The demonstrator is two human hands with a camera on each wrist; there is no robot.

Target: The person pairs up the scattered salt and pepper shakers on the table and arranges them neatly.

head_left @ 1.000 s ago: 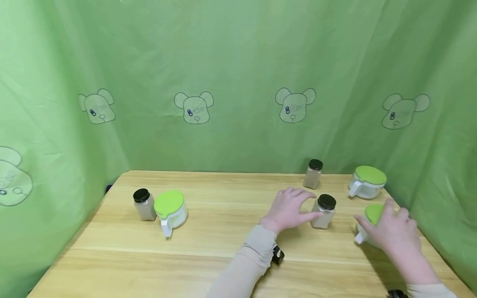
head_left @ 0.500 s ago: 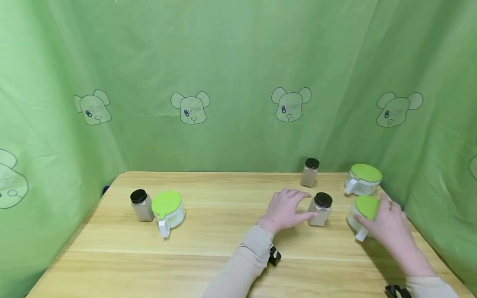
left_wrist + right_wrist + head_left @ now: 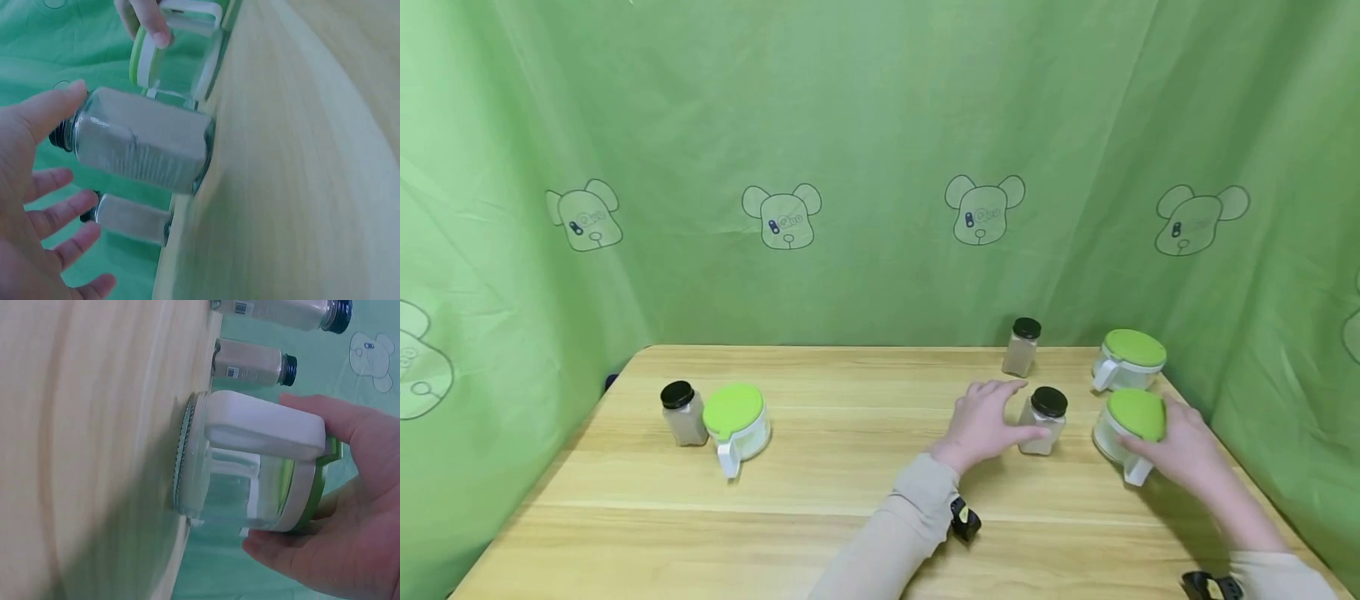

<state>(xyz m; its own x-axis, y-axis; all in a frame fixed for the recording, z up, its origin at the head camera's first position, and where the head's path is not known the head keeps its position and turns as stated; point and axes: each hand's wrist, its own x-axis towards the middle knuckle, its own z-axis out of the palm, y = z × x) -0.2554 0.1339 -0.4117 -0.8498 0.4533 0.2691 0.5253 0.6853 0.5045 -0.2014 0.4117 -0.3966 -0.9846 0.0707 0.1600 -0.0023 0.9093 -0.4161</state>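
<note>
My right hand [image 3: 1182,440] grips a clear glass seasoning pot [image 3: 1112,433] around its green lid [image 3: 1137,413], with thumb and fingers on opposite sides. In the right wrist view the pot's white handle [image 3: 265,424] faces the camera, and its base is at the table or just off it; I cannot tell which. My left hand [image 3: 985,423] is spread beside a square clear jar [image 3: 1037,433] with a black lid and pale contents. In the left wrist view the thumb reaches by that jar's neck [image 3: 70,132], with the fingers apart from it.
Behind them stand another black-lidded jar [image 3: 1021,354] and a second green-lidded pot [image 3: 1123,375]. At the left of the wooden table [image 3: 775,533] are a third black-lidded jar [image 3: 687,423] and a third green-lidded pot [image 3: 748,437], close together. A green curtain [image 3: 880,275] hangs around the table.
My right hand has closed in on the near-right pot, which has shifted back a little, its handle swinging rightward. The left hand stays beside the square jar. The head view has shifted slightly.
</note>
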